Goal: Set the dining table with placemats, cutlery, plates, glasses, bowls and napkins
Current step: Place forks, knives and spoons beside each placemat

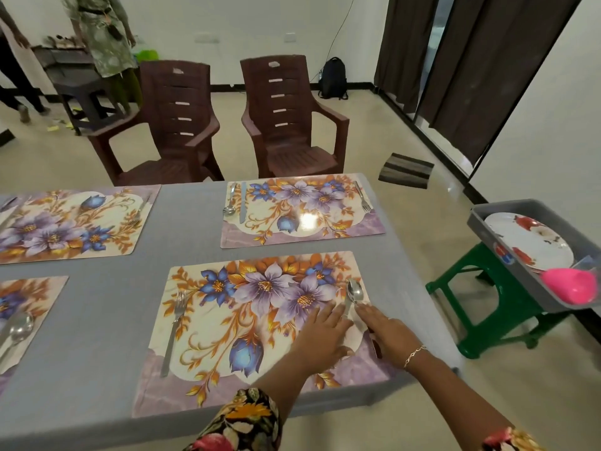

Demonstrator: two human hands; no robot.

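Observation:
On the grey table (107,307), the nearest floral placemat (227,336) has a fork (174,323) along its left side and a spoon (355,291) at its right edge. My left hand (320,336) lies flat on the mat just left of the spoon's handle, fingers apart. My right hand (387,333) lies flat just right of the handle and covers a dark-ended piece of cutlery (377,349), mostly hidden. The far placemat (302,222) carries a spoon (229,208), a knife (243,203) and a fork (362,196). Two more placemats (65,222) (26,304) lie at the left with cutlery.
A grey tray (507,268) on a green stool (487,317) stands right of the table, with floral plates (533,242) and a pink cup (572,284). Two brown plastic chairs (175,125) (286,115) face the far side. People stand at the back left.

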